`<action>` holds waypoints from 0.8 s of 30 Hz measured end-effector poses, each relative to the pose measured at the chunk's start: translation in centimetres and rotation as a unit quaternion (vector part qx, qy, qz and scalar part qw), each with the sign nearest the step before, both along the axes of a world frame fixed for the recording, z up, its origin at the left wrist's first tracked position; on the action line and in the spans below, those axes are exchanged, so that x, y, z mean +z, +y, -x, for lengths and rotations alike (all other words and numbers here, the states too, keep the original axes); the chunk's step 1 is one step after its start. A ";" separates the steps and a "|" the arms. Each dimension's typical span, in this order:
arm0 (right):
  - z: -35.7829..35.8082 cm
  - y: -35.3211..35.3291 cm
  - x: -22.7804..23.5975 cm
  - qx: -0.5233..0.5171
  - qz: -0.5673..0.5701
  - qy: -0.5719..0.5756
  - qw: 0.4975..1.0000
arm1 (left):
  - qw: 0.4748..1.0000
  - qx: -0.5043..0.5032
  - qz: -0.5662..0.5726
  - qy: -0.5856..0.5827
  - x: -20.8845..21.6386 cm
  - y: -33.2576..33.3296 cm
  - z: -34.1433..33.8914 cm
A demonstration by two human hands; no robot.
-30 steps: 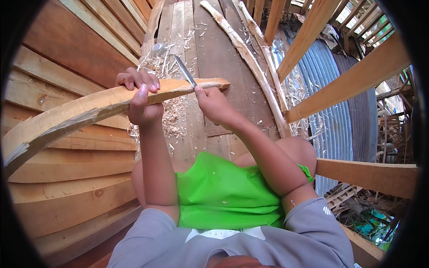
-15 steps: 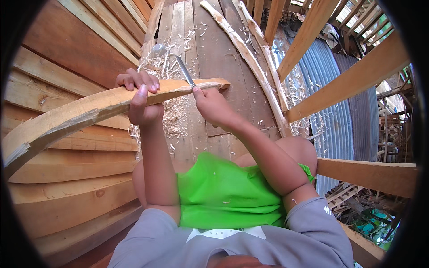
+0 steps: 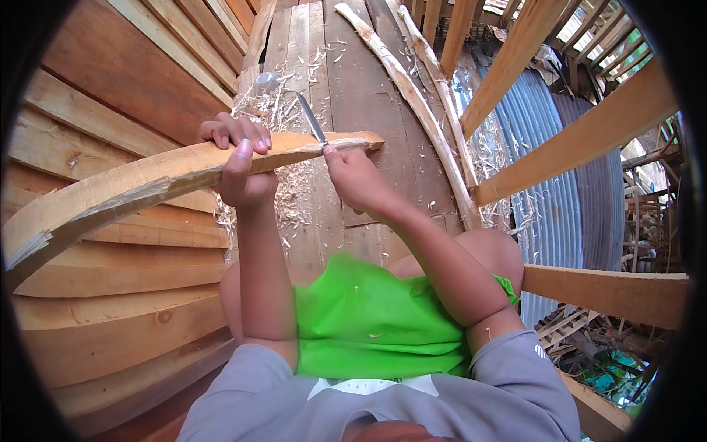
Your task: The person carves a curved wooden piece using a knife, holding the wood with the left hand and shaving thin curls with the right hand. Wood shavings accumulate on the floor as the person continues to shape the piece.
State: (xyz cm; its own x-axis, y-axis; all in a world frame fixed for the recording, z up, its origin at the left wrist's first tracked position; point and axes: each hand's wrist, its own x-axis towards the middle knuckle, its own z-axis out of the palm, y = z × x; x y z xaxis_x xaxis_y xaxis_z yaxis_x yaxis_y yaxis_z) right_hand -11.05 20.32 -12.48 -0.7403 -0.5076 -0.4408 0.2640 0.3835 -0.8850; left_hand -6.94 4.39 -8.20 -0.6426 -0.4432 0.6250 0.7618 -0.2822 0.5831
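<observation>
The plank [image 3: 162, 166] is being clamped by the left fingers [image 3: 236, 160], seemingly for steadiness, the knife [image 3: 311, 118] by the right fingers [image 3: 333, 156].

A knife [image 3: 313, 121] is crossing a long wooden board [image 3: 147, 171] near its right end.
The left hand [image 3: 243, 160] is clasping the board farther left, while the right hand [image 3: 359, 179] is gripping the knife, its blade [image 3: 306, 108] pointing away and leftward. Curled shavings [image 3: 291, 195] are littering the plank floor [image 3: 361, 92], and two pale poles [image 3: 403, 79] are lying to the right.
</observation>
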 end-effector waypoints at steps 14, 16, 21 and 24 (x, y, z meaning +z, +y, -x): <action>0.1 -0.3 1.5 0.000 0.029 -0.071 0.997 | 1.000 -0.008 0.015 0.020 0.1 -0.2 0.5; 0.1 -0.5 1.4 -0.020 0.052 -0.116 0.992 | 1.000 -0.009 0.015 0.018 0.2 -0.1 0.5; 0.8 0.3 1.3 0.016 0.126 -0.266 0.955 | 0.999 -0.019 -0.008 0.031 0.1 -0.2 0.5; 1.6 0.8 0.8 0.067 0.163 -0.323 0.930 | 0.999 -0.026 -0.002 0.032 0.2 -0.2 0.5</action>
